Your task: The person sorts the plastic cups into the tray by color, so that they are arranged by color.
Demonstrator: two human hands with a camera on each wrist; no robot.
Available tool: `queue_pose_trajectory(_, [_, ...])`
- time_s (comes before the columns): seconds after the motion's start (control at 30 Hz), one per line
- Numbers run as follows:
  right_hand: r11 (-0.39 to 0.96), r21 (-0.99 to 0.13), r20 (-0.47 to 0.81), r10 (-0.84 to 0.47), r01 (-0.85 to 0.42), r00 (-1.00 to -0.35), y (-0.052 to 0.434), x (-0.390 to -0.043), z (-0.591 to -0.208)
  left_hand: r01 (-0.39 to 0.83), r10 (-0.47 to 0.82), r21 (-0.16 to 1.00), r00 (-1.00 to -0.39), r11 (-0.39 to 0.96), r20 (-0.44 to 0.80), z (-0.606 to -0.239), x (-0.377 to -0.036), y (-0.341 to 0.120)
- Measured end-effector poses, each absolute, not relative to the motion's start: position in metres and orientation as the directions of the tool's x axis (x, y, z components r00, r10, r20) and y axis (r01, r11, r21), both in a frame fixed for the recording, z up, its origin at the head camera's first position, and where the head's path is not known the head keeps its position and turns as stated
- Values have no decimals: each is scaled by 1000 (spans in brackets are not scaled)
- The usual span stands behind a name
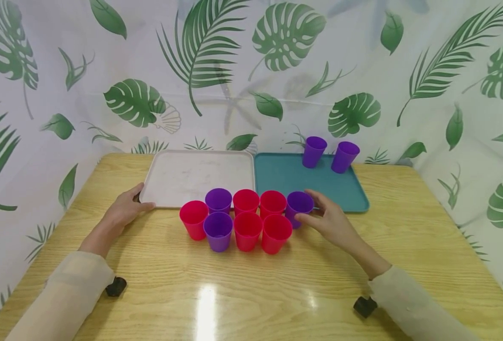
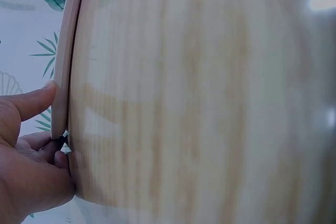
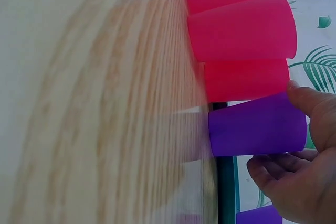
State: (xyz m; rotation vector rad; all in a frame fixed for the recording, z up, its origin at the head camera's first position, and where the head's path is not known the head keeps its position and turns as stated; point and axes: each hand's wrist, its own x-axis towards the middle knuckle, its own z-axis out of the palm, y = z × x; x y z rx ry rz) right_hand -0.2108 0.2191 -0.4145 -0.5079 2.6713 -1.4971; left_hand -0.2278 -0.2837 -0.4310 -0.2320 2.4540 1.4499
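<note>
Purple cup at the right end of the back row stands upright on the counter, just in front of the right hand, whose thumb and curled fingers close narrowly around its side near the rim; the right wrist view shows the thumb on one wall and the fingers on the other. The cup's long axis is vertical, mouth up. To that hand's left the cup touches or nearly touches a red cup, part of a tight cluster of eight red and purple cups. Just beyond the fingertips lies the near edge of a teal tray, mostly bare, with two more purple cups standing at its far side, well apart from the hand. Open room is upward and away toward that tray; the left is blocked by the neighbouring cups. The left hand is far from the cup, holding the near left corner of a grey tray, thumb on the rim and fingers tucked under its edge.
</note>
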Motion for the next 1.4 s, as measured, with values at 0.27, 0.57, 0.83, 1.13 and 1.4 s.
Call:
queue_pose_trajectory(0.27, [480,-836,129,-299,-266,-945,219,-211,-415,-281,0,823,-946,494,-324,-431,-229,-284])
queue_pose_trajectory(0.57, [485,-850,77,-270,-205,-960,231,-212,-408,-279,6,828,-947,486,-322,-432,-229,-284])
queue_pose_trajectory(0.83, [495,-852,66,-220,-170,-973,243,-213,-388,-277,14,840,-947,466,-320,-434,-228,-284])
queue_pose_trajectory(1.13, [503,-842,128,-168,-197,-977,255,-226,-365,-269,15,840,-950,472,-312,-436,-229,-285])
queue_pose_trajectory(1.4, [491,-845,175,-117,-210,-978,259,-243,-354,-264,20,837,-950,479,-311,-433,-228,-284])
